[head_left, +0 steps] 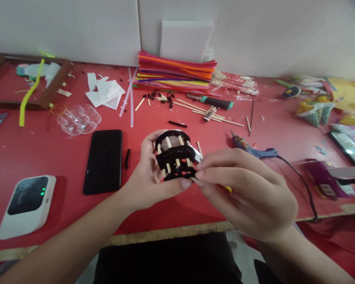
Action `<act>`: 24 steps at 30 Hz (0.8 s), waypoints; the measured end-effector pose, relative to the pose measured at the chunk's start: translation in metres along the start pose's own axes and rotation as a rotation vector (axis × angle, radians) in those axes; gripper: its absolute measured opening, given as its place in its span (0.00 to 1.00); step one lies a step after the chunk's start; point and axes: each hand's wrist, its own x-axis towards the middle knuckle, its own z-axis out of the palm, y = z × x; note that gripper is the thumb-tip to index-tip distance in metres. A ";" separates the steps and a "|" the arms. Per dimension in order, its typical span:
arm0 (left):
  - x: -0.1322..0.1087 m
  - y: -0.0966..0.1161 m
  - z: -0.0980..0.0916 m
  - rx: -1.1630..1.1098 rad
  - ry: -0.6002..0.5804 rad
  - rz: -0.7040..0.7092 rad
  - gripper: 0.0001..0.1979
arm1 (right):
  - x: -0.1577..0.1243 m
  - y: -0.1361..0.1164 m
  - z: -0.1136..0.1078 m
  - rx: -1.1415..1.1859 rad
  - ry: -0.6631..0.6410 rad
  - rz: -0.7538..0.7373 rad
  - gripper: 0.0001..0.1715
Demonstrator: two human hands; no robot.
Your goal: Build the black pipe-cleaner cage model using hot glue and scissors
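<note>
My left hand [149, 177] is wrapped round a small cage-like model [175, 154] made of black rings and short wooden sticks, held above the red table [62, 157]. My right hand [248, 189] is closed in a pinch at the model's lower right edge; a metal blade tip and a yellow end [227, 189] stick out from its fingers, so it holds a small tool I cannot name for sure.
A black phone [103, 161] and a white device with green lights [28, 205] lie to the left. A blue glue gun [254, 150] with a cord lies to the right. Coloured pipe cleaners [176, 73], loose sticks [207, 110] and a clear plastic tray [78, 118] sit further back.
</note>
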 end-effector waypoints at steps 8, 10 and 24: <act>-0.003 -0.001 0.001 0.047 -0.019 0.016 0.40 | 0.001 0.000 0.002 -0.002 0.000 0.037 0.10; -0.005 -0.002 0.001 0.042 -0.020 0.006 0.42 | 0.002 -0.001 0.003 0.003 -0.005 0.061 0.09; -0.006 -0.015 -0.007 0.005 0.160 -0.058 0.39 | -0.032 0.018 -0.009 -0.308 -0.168 0.482 0.08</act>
